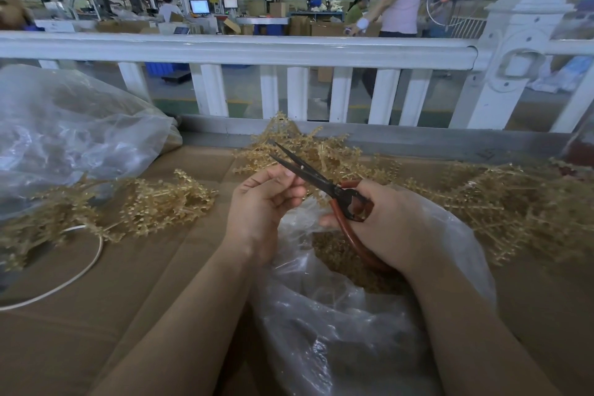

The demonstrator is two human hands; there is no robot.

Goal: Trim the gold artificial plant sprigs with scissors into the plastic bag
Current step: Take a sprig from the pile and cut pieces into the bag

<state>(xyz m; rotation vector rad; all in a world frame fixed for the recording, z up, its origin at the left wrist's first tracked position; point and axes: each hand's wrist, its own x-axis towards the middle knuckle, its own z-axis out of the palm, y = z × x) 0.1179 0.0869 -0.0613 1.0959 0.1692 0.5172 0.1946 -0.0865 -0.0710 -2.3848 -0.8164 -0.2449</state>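
Over the open mouth of the crumpled clear plastic bag (337, 315), both hands work close together, presumably so that whatever gets snipped drops straight in; gold cuttings already lie inside it. Her right hand (390, 225) has its fingers curled through the red-handled, dark-bladed scissors (321, 182), blades slightly parted and angled up and away from her. Her left hand (266, 199) is curled with fingertips pinched beside the blades, though what it grips is too small to make out. Untrimmed gold artificial plant sprigs (308, 151) are heaped on the brown cardboard work surface (96, 315) just behind the hands, with more piles at either side, within easy reach. A second large clear bag (64, 138) sits far left, below a white railing (238, 48).
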